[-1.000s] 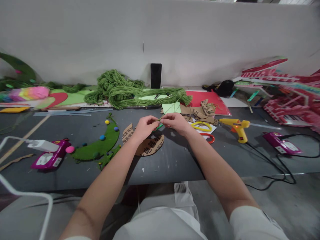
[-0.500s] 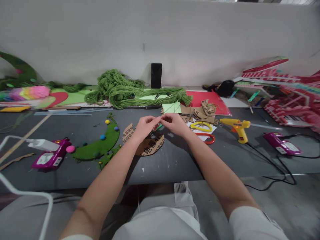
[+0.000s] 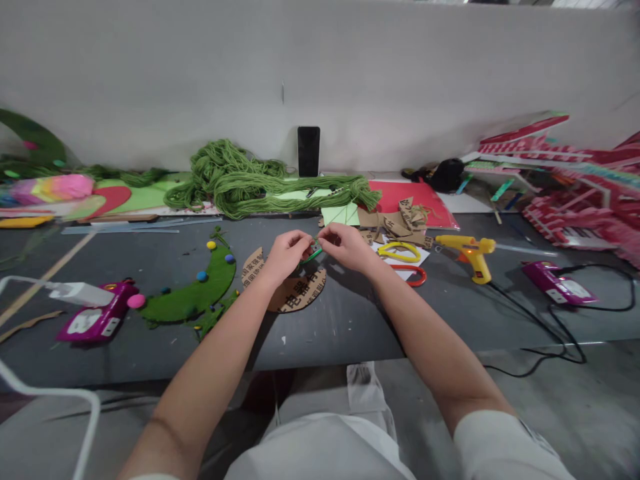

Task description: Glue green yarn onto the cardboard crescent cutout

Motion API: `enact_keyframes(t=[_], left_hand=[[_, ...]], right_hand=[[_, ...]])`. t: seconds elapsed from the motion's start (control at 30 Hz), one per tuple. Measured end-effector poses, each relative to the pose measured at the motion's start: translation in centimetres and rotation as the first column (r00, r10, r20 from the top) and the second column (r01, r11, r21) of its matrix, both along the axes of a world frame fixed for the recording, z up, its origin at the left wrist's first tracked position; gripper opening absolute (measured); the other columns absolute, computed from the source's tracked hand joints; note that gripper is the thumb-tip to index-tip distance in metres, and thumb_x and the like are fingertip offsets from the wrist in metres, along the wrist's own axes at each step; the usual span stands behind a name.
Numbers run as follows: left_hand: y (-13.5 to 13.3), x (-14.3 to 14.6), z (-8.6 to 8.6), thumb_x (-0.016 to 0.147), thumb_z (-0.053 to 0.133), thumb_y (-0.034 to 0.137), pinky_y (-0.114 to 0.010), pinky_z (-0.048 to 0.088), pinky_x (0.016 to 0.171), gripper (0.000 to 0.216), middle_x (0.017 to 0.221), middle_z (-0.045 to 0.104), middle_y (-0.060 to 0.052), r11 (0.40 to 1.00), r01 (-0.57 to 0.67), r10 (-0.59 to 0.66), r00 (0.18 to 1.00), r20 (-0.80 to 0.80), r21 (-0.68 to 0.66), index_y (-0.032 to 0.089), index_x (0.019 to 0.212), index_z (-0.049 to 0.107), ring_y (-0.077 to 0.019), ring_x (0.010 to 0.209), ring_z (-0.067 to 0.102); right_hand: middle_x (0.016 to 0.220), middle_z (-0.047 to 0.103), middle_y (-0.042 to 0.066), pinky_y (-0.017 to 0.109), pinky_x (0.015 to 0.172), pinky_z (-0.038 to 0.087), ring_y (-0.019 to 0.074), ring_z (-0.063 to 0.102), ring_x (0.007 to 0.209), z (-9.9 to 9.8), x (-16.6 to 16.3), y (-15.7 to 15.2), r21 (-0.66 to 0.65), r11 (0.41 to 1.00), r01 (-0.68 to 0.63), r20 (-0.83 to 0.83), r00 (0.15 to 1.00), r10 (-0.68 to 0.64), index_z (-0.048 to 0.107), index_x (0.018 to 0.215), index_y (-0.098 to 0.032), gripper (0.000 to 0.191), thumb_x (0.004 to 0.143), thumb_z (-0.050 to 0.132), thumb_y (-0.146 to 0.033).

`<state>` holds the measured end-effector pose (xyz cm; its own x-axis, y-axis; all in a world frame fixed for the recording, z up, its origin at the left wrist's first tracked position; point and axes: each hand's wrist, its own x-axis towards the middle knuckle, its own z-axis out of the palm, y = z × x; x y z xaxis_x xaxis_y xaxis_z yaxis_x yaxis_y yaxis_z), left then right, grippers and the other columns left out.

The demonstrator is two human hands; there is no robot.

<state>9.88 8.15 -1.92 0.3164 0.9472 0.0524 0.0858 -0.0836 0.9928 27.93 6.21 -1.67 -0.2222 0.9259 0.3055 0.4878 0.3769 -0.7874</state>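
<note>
- Head view: the left hand (image 3: 289,253) and right hand (image 3: 345,247) face each other over the surface (image 3: 350,333), thumbs and fingers bent together at the tips, just apart; whether either grips anything, I cannot tell.
- Between them is a small green item (image 3: 312,255), too small to identify.
- The printed cardboard piece (image 3: 303,293) lies just below the hands, partly hidden by the left forearm.
- Left of it lies a green crescent (image 3: 200,297) with coloured balls.
- Green yarn (image 3: 240,193) lies beyond the hands; a yellow glue gun (image 3: 467,250) rests to the right.
</note>
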Motion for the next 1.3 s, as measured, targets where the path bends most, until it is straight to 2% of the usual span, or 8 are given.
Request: enact_keyframes(t=[0.5, 0.67, 0.8, 0.93, 1.13, 1.2, 1.3], left_hand=[[0.0, -0.3, -0.3, 0.084, 0.060, 0.034, -0.026, 0.044, 0.060, 0.020, 0.065, 0.060, 0.000, 0.997, 0.058, -0.056, 0.998, -0.030, 0.051, 0.018, 0.076, 0.065, -0.0127, 0.060, 0.053], [-0.1, -0.3, -0.1, 0.084, 0.061, 0.036, -0.027, 0.045, 0.061, 0.020, 0.066, 0.061, 0.000, 0.997, 0.040, -0.037, 0.999, -0.039, 0.061, 0.018, 0.076, 0.065, -0.0130, 0.059, 0.053], [0.0, -0.3, -0.1, 0.083, 0.062, 0.035, -0.027, 0.045, 0.060, 0.020, 0.064, 0.060, 0.000, 0.998, 0.033, -0.031, 0.999, -0.034, 0.060, 0.018, 0.075, 0.064, -0.0131, 0.059, 0.053], [0.2, -0.3, -0.2, 0.082, 0.062, 0.033, -0.027, 0.044, 0.059, 0.017, 0.063, 0.059, 0.001, 1.000, 0.005, -0.005, 1.000, 0.016, 0.024, 0.019, 0.072, 0.064, -0.0129, 0.057, 0.052], [0.5, -0.2, -0.3, 0.081, 0.062, 0.032, -0.027, 0.041, 0.056, 0.017, 0.064, 0.058, 0.001, 0.997, 0.016, -0.009, 0.995, 0.099, -0.073, 0.020, 0.070, 0.063, -0.0126, 0.056, 0.051], [0.4, -0.2, -0.3, 0.082, 0.061, 0.033, -0.027, 0.040, 0.056, 0.019, 0.062, 0.057, 0.001, 0.999, -0.014, 0.016, 0.998, 0.058, -0.044, 0.020, 0.068, 0.061, -0.0127, 0.055, 0.050], [0.4, -0.4, -0.3, 0.085, 0.059, 0.035, -0.027, 0.039, 0.056, 0.022, 0.061, 0.056, 0.001, 0.994, -0.073, 0.077, 0.996, -0.046, 0.077, 0.019, 0.070, 0.061, -0.0138, 0.056, 0.050]], right_hand=[[0.075, 0.061, 0.002, 0.027, 0.065, 0.040, 0.0135, 0.050, 0.065, 0.2, 0.1, -0.1, 0.049, 0.998, 0.027, 0.040, 0.999, -0.029, 0.062, 0.082, -0.017, 0.008, 0.082, 0.058, -0.025], [0.079, 0.065, 0.004, 0.029, 0.066, 0.041, 0.0149, 0.054, 0.069, 0.3, 0.0, -0.2, 0.057, 0.992, 0.110, -0.035, 0.993, -0.108, 0.065, 0.083, -0.018, 0.026, 0.090, 0.058, -0.041], [0.076, 0.066, 0.004, 0.029, 0.065, 0.042, 0.0148, 0.054, 0.068, 0.1, -0.3, -0.2, 0.022, 0.990, 0.138, -0.072, 0.988, -0.137, 0.066, 0.080, -0.018, 0.036, 0.089, 0.061, -0.052], [0.077, 0.067, 0.004, 0.028, 0.067, 0.043, 0.0144, 0.055, 0.069, -0.5, -0.5, 0.1, -0.048, 0.996, 0.080, -0.091, 0.992, -0.084, 0.068, 0.082, -0.017, 0.034, 0.086, 0.062, -0.050], [0.082, 0.067, 0.003, 0.025, 0.063, 0.044, 0.0126, 0.055, 0.069, -0.8, -0.9, 0.7, -0.278, 0.954, -0.114, -0.370, 0.929, 0.003, 0.070, 0.090, -0.017, 0.036, 0.082, 0.066, -0.052], [0.076, 0.065, 0.002, 0.025, 0.061, 0.043, 0.0117, 0.055, 0.067, -0.7, -0.9, 1.3, -0.318, 0.937, -0.147, -0.423, 0.906, -0.002, 0.069, 0.087, -0.017, 0.037, 0.079, 0.070, -0.053], [0.071, 0.062, 0.000, 0.024, 0.061, 0.042, 0.0097, 0.052, 0.062, -0.8, -0.7, 2.4, -0.328, 0.923, -0.203, -0.486, 0.874, 0.020, 0.069, 0.084, -0.017, 0.036, 0.075, 0.076, -0.051]])
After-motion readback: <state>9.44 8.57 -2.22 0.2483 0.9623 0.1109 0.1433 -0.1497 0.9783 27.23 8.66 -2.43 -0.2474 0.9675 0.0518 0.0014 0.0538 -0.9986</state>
